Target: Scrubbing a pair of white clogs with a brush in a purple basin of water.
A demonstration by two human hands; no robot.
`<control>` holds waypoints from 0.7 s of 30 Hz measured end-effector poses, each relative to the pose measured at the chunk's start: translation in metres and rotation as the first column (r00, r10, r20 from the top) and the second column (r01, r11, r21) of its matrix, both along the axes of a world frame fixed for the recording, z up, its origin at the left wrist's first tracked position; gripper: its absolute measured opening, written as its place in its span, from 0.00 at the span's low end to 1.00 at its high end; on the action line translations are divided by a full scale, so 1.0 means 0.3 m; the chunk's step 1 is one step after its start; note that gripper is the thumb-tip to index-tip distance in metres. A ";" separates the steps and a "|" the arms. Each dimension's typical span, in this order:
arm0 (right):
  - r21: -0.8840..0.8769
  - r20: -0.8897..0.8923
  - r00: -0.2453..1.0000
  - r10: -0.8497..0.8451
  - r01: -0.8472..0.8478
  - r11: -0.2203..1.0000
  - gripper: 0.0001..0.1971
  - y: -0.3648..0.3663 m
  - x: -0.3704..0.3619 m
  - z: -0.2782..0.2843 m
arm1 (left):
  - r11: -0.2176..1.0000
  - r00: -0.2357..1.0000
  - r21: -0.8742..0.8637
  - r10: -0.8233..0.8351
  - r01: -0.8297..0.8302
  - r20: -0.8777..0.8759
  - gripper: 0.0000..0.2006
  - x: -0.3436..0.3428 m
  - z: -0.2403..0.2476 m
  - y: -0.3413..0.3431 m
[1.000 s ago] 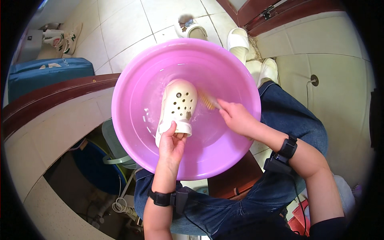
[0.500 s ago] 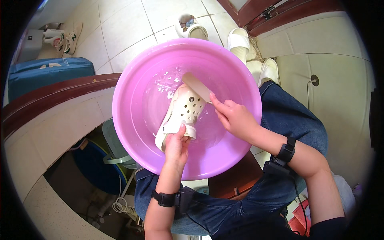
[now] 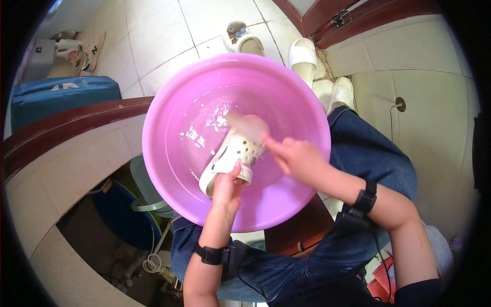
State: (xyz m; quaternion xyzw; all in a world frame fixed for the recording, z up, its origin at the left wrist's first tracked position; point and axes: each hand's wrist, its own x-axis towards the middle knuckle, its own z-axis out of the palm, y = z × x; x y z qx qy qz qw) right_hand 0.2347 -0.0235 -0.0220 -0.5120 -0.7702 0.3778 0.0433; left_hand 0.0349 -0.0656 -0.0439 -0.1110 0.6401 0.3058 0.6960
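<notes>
A big pink plastic basin [image 3: 169, 97] holds a little water with white suds. In it lies a cream clog with holes [image 3: 232, 151], toe pointing up and right. My left hand [image 3: 227, 187] grips the clog's heel end. My right hand [image 3: 296, 158] is closed on a brush [image 3: 240, 122] that looks blurred over the clog's toe. Both wrists wear black bands.
White slippers [image 3: 302, 53] and another shoe [image 3: 245, 41] lie on the tiled floor beyond the basin. A blue bag [image 3: 56, 97] sits at the left behind a dark wooden ledge [image 3: 66, 125]. A blue bucket [image 3: 120, 215] and a cable are below. My jeans-clad legs are under the basin.
The clog has turned from upright to slanting right and shifted toward the basin's middle. My right hand with the brush moved up and across the toe.
</notes>
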 end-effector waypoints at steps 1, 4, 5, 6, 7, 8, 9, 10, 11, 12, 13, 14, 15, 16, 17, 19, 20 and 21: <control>0.000 0.002 1.000 -0.001 0.001 1.000 0.27 -0.007 -0.002 0.003 | 1.000 1.000 0.000 -0.001 0.001 0.002 0.12 0.006 0.000 0.003; 0.007 0.025 0.998 -0.054 0.054 0.999 0.26 -0.004 -0.004 0.003 | 0.999 0.999 -0.009 0.038 -0.038 -0.004 0.12 0.015 0.007 0.009; 0.002 0.057 0.994 -0.093 0.093 0.996 0.25 0.019 0.007 -0.007 | 1.000 1.000 -0.004 -0.001 0.001 -0.019 0.14 0.007 -0.006 -0.001; 0.003 0.093 0.987 -0.132 0.132 0.991 0.25 0.038 0.016 -0.014 | 0.999 0.999 0.005 -0.039 0.039 -0.030 0.16 0.007 -0.014 -0.002; -0.021 0.068 0.994 -0.084 0.085 0.996 0.24 0.039 0.017 0.004 | 0.999 0.999 0.008 -0.038 0.039 -0.029 0.16 0.009 -0.013 -0.001; -0.018 0.069 0.994 -0.084 0.085 0.996 0.24 0.032 0.014 0.007 | 0.999 0.999 0.006 -0.035 0.035 -0.030 0.15 0.012 -0.009 0.002; -0.022 0.056 0.998 -0.041 0.043 0.999 0.23 0.017 0.005 0.009 | 0.999 0.999 -0.001 -0.033 0.032 -0.035 0.14 0.009 -0.003 -0.002; -0.026 0.044 0.999 0.001 0.000 1.000 0.23 0.007 0.000 0.009 | 0.999 0.999 -0.003 -0.033 0.032 -0.038 0.14 0.004 -0.013 -0.010; -0.028 0.041 0.999 0.001 0.000 1.000 0.23 0.015 0.006 -0.002 | 0.998 0.998 -0.024 -0.055 0.055 -0.014 0.13 -0.003 -0.034 -0.021; -0.033 0.068 0.996 -0.061 0.063 0.997 0.23 0.040 0.020 -0.024 | 0.996 0.997 -0.042 -0.078 0.079 0.012 0.12 -0.003 -0.039 -0.015; -0.037 0.095 0.988 -0.121 0.125 0.991 0.23 0.055 0.028 -0.035 | 0.996 0.997 -0.041 -0.080 0.080 0.012 0.12 0.001 -0.033 -0.014; -0.036 0.095 0.988 -0.123 0.126 0.991 0.23 0.047 0.024 -0.029 | 0.998 0.999 -0.036 -0.049 0.049 -0.004 0.11 0.008 -0.021 -0.013; -0.062 0.038 0.999 -0.028 0.031 0.998 0.23 0.031 0.020 -0.010 | 0.999 1.000 -0.031 -0.017 0.016 -0.020 0.09 0.016 -0.008 -0.011; -0.082 -0.020 0.998 0.065 -0.067 0.994 0.23 0.023 0.017 0.000 | 0.999 1.000 -0.032 -0.015 0.015 -0.020 0.09 0.015 -0.011 -0.011; -0.082 -0.020 0.998 0.067 -0.068 0.994 0.23 0.033 0.019 -0.007 | 0.999 1.000 -0.029 -0.017 0.018 0.012 0.10 0.013 -0.018 -0.010; -0.054 0.086 0.994 -0.065 0.070 0.996 0.23 0.051 0.019 -0.025 | 0.999 0.999 -0.032 -0.024 0.026 0.044 0.10 0.013 -0.018 -0.014; -0.057 0.086 0.994 -0.066 0.071 0.996 0.23 0.043 0.017 -0.023 | 0.998 0.999 -0.048 -0.033 0.034 0.028 0.10 0.018 -0.012 -0.016; -0.054 0.046 0.999 0.009 -0.007 0.999 0.24 0.036 0.017 -0.019 | 0.997 0.999 -0.060 -0.040 0.041 0.014 0.10 0.024 -0.011 -0.013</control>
